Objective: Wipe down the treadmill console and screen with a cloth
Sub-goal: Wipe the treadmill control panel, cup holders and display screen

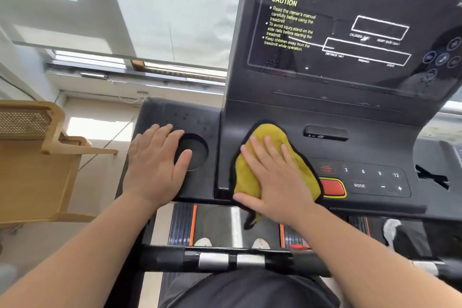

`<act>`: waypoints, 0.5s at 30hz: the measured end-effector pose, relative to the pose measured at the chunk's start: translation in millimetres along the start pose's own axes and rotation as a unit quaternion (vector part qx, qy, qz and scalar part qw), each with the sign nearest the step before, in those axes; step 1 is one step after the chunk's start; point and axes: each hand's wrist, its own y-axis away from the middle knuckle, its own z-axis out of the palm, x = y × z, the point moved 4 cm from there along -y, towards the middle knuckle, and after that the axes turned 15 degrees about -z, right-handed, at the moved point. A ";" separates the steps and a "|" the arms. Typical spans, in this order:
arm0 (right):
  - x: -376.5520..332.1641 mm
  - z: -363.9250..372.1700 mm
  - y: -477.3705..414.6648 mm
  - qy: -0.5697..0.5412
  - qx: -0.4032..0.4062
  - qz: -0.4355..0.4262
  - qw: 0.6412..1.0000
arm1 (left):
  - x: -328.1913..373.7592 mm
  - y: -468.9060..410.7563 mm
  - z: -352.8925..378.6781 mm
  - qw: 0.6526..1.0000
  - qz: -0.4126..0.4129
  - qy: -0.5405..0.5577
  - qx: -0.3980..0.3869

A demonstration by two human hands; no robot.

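The black treadmill console (325, 112) fills the right and middle of the view, with its dark screen (350, 20) tilted up at the top right. A yellow cloth (267, 140) with a black edge lies flat on the console's lower left part, beside the red button (332, 187). My right hand (272, 177) presses flat on the cloth, fingers spread. My left hand (157, 165) rests flat on the console's left wing, its thumb at the rim of the round cup holder (197, 150). Droplets dot the wing and the screen's lower left.
A keypad (375, 179) with number, MODE, minus and plus keys sits right of the red button. A black and silver handlebar (232, 260) crosses in front of my body. A wooden rack (37, 162) stands at the left. Window blinds hang behind the console.
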 end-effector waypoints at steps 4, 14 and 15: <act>30.5 -9.7 11.3 -0.017 -0.005 0.094 0.995 | -1.7 0.7 0.4 1.000 -0.004 0.018 0.003; -67.8 -10.2 -65.7 -0.007 0.013 -0.019 1.000 | -4.3 -0.3 -0.5 0.999 0.002 0.029 0.015; -69.5 -8.6 -64.4 -0.001 0.020 -0.033 0.999 | -4.3 -0.8 -0.2 1.000 0.003 0.027 0.016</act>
